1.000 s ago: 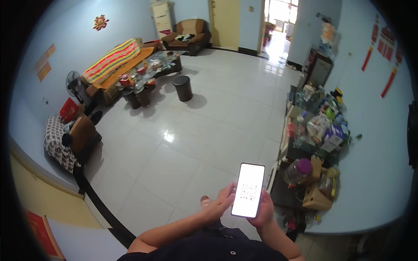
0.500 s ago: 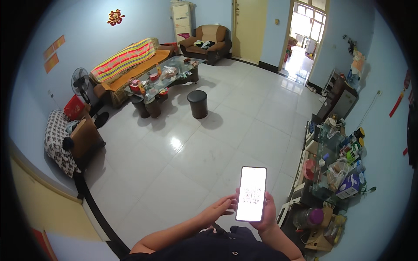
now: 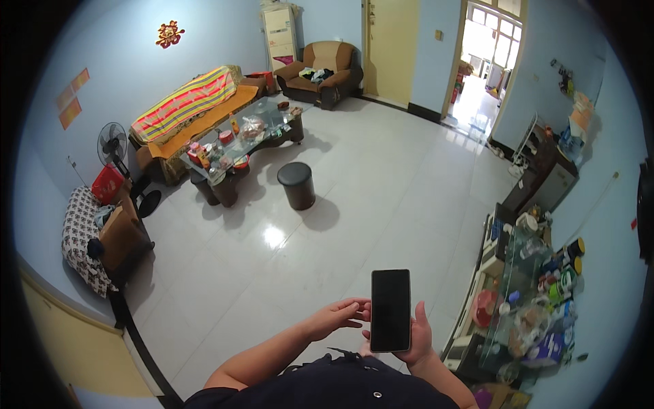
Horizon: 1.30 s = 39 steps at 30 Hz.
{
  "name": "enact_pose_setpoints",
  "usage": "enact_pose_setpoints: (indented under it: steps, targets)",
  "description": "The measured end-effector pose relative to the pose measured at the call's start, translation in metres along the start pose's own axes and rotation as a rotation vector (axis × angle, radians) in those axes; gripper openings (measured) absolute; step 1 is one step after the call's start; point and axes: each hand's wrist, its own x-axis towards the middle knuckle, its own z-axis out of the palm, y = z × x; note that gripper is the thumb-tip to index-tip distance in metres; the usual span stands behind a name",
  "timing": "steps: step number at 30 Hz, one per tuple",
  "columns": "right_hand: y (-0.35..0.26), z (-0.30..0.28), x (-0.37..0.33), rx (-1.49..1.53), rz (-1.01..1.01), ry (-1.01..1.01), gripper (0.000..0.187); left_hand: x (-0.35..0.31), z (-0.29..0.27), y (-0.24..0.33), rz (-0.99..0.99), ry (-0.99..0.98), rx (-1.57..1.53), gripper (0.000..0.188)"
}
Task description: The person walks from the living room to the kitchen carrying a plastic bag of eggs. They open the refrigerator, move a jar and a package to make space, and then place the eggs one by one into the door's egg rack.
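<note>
A: Phone [image 3: 390,310] up in front of the chest, screen dark, standing upright in the right hand [image 3: 415,337]. Fingers wrap the back, thumb up along the right edge. That hand is closed around it.

B: And the left hand [image 3: 337,317]?

A: Holding nothing. Fingers half curled, tips just beside the phone's left edge; I cannot tell whether they touch it.

B: How does a thing like that handle?

A: My read: a thin, stiff slab, light enough for one hand, with a smooth glass face that looks slippery and would likely crack on a hard fall. Best taken by the long side edges, palm behind, the way the right hand has it now, with nothing pressing on the glass.

B: What is under it?

A: Nothing carries it. Below is a glossy pale tile floor [image 3: 381,184], hard and shiny, catching a bright reflection.

B: And the room?

A: Living room, blue walls. A glass coffee table [image 3: 248,136] crowded with small things at far left, a round dark stool [image 3: 298,185] just off its near corner, a sofa under a striped cover [image 3: 184,102] behind it, and an armchair [image 3: 327,65] near the far wall. Standing fan [image 3: 114,146] on the left. An open doorway [image 3: 480,61] at the far right lets daylight in. On the right, a low glass-topped cabinet [image 3: 524,286] crowded with bottles and packets.
</note>
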Motion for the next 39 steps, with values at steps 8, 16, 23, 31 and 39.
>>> enact_pose_setpoints:
  steps: [8,16,23,31,39]
  targets:
    - [-0.147,-0.046,0.117,-0.130,0.241,-0.067,0.093,0.152,-0.044,0.068,0.045,-0.063,-0.170,0.057]
    - [-0.262,-0.087,0.281,-0.083,0.469,-0.148,0.088,0.307,-0.152,0.157,0.286,-0.192,-0.429,0.089]
    - [-0.382,-0.090,0.408,-0.072,0.437,-0.128,0.089,0.449,-0.241,0.266,0.165,-0.267,-0.209,0.093]
    - [-0.521,-0.136,0.481,-0.069,0.335,-0.022,0.086,0.620,-0.265,0.315,0.172,-0.196,-0.164,0.071]
    - [-0.674,-0.157,0.591,-0.245,0.435,0.108,0.074,0.725,-0.296,0.385,0.389,0.151,-0.279,0.066]
